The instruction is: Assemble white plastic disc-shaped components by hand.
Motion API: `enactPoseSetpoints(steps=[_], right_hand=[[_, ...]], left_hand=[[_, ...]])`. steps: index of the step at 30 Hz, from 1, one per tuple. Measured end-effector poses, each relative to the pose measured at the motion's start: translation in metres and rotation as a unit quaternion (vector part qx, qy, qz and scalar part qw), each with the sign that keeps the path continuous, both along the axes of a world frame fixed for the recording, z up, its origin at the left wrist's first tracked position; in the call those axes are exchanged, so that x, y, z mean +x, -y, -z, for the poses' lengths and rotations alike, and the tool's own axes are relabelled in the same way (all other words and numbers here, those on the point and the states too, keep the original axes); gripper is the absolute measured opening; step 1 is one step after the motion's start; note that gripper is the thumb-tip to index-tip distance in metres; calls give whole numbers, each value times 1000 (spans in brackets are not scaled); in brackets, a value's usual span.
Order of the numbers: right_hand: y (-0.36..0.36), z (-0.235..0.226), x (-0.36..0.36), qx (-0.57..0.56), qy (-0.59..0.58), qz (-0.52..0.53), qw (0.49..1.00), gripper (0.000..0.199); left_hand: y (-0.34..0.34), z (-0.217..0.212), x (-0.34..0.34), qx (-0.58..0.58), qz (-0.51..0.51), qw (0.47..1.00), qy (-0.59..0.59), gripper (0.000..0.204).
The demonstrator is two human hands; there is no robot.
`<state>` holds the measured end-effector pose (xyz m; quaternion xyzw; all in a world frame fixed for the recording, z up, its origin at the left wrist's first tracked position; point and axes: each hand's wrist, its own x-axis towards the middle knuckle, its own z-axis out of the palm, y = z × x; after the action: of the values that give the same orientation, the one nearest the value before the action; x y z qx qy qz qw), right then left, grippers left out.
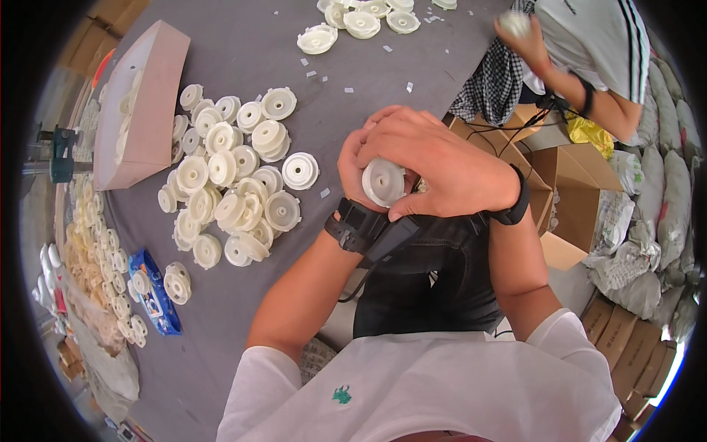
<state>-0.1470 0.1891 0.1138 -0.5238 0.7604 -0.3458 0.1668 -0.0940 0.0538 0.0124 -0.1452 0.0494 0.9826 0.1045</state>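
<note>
A round white plastic disc point(383, 183) with a raised rim and a small centre hole is held between my two hands above my lap. My left hand point(350, 171) cups it from the left and below, fingers closed. Over the top comes my right hand point(451, 160), its fingers curled round the far side and its thumb near the disc's lower right edge. Part of the left fingers is hidden by the right hand. To the left, a heap of similar discs point(221, 168) lies on the grey table point(317, 132), and a single disc point(300, 171) sits at the heap's right side.
A pinkish box point(151, 110) holding discs stands tilted at left. More discs point(362, 24) lie at the far side among small paper scraps. A blue packet point(155, 298) is at lower left. At right are open cartons point(578, 195), sacks point(672, 206) and a co-worker's hand point(526, 46).
</note>
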Motion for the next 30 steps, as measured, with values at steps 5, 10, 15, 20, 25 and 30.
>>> enactPoseSetpoints(steps=[5,10,15,20,25,30], right_hand=[[0,0,-4,9,3,-5,1000,64],[-11,9,-17,-158,216,75,961,91],[-15,7,-20,-192,301,90,930,91],[-12,6,-18,-163,439,35,883,76],[73,-61,-40,202,205,-246,926,57],[176,-101,-27,-168,281,-18,945,59]], left_hand=[[-2,-1,4,-106,-18,994,-28,46],[-16,-10,-6,-35,-85,996,-17,45],[-11,-13,-4,4,-22,998,-56,42],[-12,-11,-5,-2,-40,999,-9,42],[-49,72,-8,-290,-239,923,-79,39],[-13,-9,-2,74,26,997,-27,39]])
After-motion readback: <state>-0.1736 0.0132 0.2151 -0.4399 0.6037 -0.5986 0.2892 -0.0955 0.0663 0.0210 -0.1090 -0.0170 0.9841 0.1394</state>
